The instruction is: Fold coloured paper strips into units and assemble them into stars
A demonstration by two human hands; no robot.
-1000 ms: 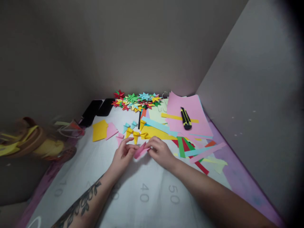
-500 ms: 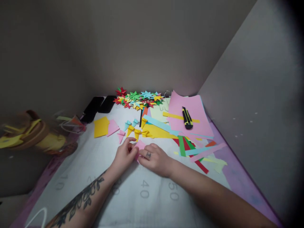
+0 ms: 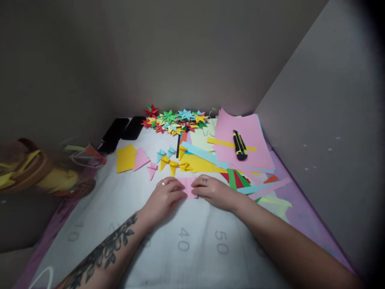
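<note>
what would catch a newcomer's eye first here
The left hand and right hand meet in the middle, fingertips pressing a small pink paper piece flat on the grey cutting mat. Behind them, at the mat's far edge, sits a bright heap of folded paper stars. To the right, a yellow-and-black utility knife lies on a pink sheet.

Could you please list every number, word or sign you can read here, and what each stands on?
"40": on the white mat, between the forearms.
"50": on the same mat, right of it.
Faint numerals further left on the mat: too blurred to read.
Small mark on a finger of the right hand: too small to read.
The utility knife shows no readable label.
</note>
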